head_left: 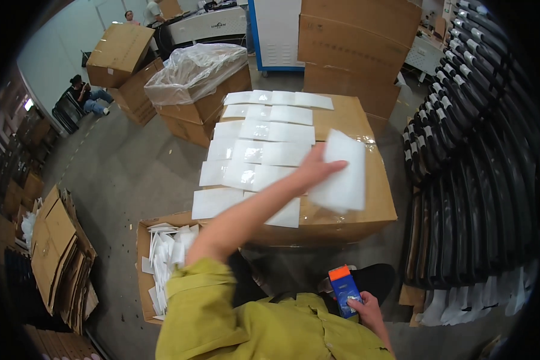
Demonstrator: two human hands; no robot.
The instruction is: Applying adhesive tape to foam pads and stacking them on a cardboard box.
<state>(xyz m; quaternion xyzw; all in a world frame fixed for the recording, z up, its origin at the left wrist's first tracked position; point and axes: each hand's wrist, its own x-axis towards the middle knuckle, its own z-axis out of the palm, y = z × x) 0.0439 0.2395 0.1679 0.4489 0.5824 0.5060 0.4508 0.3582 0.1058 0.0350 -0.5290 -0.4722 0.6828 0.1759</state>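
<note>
L hand [323,167] out over R side of the big carton [375,201], pinching white foam sheets [349,174], count unclear, by their L edge: thumb on top, other fingers hidden. R hand [369,311], near side, curled round a blue-and-orange handheld tool [345,293], type unclear. Foam rows [285,155] lie just L. Risk: loose pinch cld let sheets fan/slip; low L forearm [252,213] might drag near rows askew, esp. w/ a quick swing.
</note>
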